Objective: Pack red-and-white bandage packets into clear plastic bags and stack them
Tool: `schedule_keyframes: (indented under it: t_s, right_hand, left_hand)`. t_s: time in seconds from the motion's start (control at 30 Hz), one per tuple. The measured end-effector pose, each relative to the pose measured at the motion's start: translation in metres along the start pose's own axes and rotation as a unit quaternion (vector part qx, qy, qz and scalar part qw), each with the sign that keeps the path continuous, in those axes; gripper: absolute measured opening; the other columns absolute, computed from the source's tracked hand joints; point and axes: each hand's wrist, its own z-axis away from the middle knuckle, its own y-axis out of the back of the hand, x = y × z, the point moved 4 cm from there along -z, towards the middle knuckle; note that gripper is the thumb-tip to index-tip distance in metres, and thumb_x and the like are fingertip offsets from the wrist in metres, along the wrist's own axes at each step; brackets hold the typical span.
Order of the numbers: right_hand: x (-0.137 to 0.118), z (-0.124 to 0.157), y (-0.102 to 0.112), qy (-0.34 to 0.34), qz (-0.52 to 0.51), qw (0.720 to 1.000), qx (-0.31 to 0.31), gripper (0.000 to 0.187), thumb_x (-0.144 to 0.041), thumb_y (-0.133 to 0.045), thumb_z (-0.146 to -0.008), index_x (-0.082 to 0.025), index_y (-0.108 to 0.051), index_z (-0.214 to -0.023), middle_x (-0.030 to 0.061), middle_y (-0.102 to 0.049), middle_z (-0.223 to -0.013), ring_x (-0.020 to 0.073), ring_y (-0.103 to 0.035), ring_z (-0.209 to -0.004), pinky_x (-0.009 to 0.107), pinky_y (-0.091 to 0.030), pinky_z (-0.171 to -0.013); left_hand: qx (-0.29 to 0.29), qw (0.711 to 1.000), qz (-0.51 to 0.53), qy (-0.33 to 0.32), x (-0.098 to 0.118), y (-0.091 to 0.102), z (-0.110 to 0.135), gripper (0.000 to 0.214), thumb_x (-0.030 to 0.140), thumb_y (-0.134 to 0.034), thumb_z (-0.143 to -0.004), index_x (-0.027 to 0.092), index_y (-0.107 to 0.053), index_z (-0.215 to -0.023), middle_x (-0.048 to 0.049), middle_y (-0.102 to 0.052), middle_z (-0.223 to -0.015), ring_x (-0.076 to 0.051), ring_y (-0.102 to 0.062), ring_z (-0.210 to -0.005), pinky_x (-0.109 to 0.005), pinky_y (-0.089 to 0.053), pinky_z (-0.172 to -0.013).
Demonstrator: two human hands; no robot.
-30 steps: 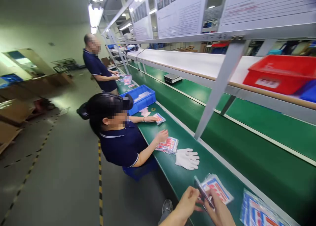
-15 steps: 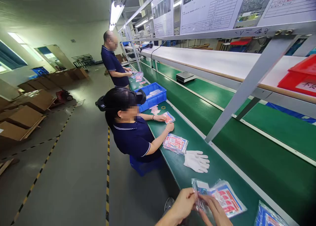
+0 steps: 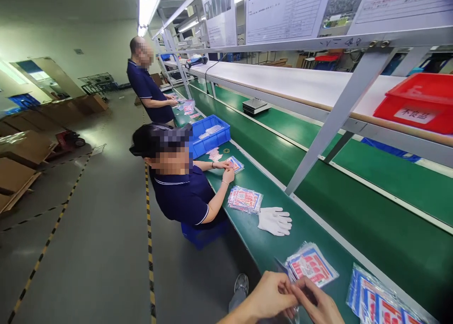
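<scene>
Packet [image 3: 282, 265]: thin clear plastic, seen nearly edge-on, partly hidden by fingers; between both hands, beside the red-and-blue printed stack [image 3: 313, 265]
Left hand [image 3: 272, 293]: fingertips pinching it
Right hand [image 3: 316, 301]: fingertips pinching it

Ceiling lamps [image 3: 147, 7] glare white above a dim floor [image 3: 106, 248]; small print on the posters [image 3: 283, 12] seems blurred.

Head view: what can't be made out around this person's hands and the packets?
All in the head view:
Held packet: mostly hidden by the left hand and seen nearly edge-on.
Right hand: its exact grip is hidden where the fingers meet; the bottom edge cuts it off.
Packets at far right: cut off by the bottom edge.
Nearby stack: small print unreadable; top packet covers those below.
Hung sheets: text too small, blurred.
</scene>
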Motion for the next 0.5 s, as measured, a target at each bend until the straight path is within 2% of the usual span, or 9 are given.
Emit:
schedule_keyframes:
  t_s: [0.13, 0.2, 0.27, 0.33, 0.43, 0.5]
  right_hand:
    - [-0.017, 0.001, 0.01, 0.023, -0.009, 1.0, 0.003, 0.045, -0.064, -0.053, -0.09, -0.023, -0.066, -0.077, -0.0001, -0.07, -0.071, 0.0196, -0.064, -0.07, 0.025, -0.05, -0.065]
    - [-0.023, 0.003, 0.017, 0.028, -0.019, 0.999, 0.034, 0.044, -0.063, -0.053, -0.091, -0.023, -0.065, -0.077, 0.0002, -0.069, -0.072, 0.0195, -0.064, -0.069, 0.025, -0.051, -0.065]
    - [-0.024, 0.006, 0.023, 0.028, -0.033, 0.996, 0.08, 0.042, -0.062, -0.053, -0.092, -0.024, -0.063, -0.079, 0.0009, -0.069, -0.073, 0.02, -0.066, -0.071, 0.025, -0.052, -0.067]
    - [-0.019, 0.009, 0.025, 0.028, -0.025, 0.992, 0.122, 0.039, -0.061, -0.05, -0.093, -0.025, -0.058, -0.079, 0.0015, -0.069, -0.073, 0.0202, -0.068, -0.071, 0.026, -0.054, -0.068]
    - [-0.006, 0.011, 0.024, 0.027, 0.073, 0.981, 0.177, 0.037, -0.062, -0.048, -0.093, -0.027, -0.054, -0.081, 0.0015, -0.068, -0.066, 0.0197, -0.066, -0.056, 0.028, -0.054, -0.056]
    - [-0.001, 0.01, 0.023, 0.045, 0.149, 0.97, 0.185, 0.034, -0.059, -0.047, -0.093, -0.028, -0.06, -0.092, 0.0045, -0.073, -0.07, 0.0215, -0.068, -0.052, 0.028, -0.053, -0.048]
  left_hand:
    - [-0.041, 0.999, 0.014, 0.001, 0.011, 0.0, -0.001, 0.051, 0.062, -0.08, -0.064, 0.019, -0.055, -0.074, 0.0019, -0.06, -0.054, -0.013, -0.056, -0.045, -0.027, -0.048, -0.05]
    - [-0.044, 0.999, 0.005, 0.001, 0.018, 0.001, -0.003, 0.051, 0.067, -0.073, -0.07, 0.02, -0.053, -0.077, 0.0032, -0.059, -0.052, -0.011, -0.051, -0.04, -0.024, -0.045, -0.046]
    - [-0.017, 1.0, -0.023, -0.009, 0.026, 0.004, -0.005, 0.048, 0.068, -0.062, -0.078, 0.022, -0.049, -0.075, 0.0059, -0.053, -0.046, -0.009, -0.042, -0.035, -0.022, -0.036, -0.042]
    - [0.026, 0.997, -0.06, -0.029, 0.035, 0.005, -0.007, 0.042, 0.061, -0.057, -0.084, 0.023, -0.045, -0.071, 0.0083, -0.045, -0.043, -0.008, -0.036, -0.035, -0.021, -0.03, -0.043]
    - [0.08, 0.989, -0.11, -0.064, 0.049, 0.002, -0.007, 0.035, 0.043, -0.065, -0.083, 0.022, -0.045, -0.064, 0.0075, -0.044, -0.05, -0.009, -0.036, -0.047, -0.023, -0.025, -0.05]
    - [0.108, 0.976, -0.172, -0.085, 0.058, -0.004, -0.005, 0.031, 0.035, -0.065, -0.083, 0.021, -0.046, -0.062, 0.0064, -0.046, -0.053, -0.01, -0.037, -0.052, -0.025, -0.023, -0.054]
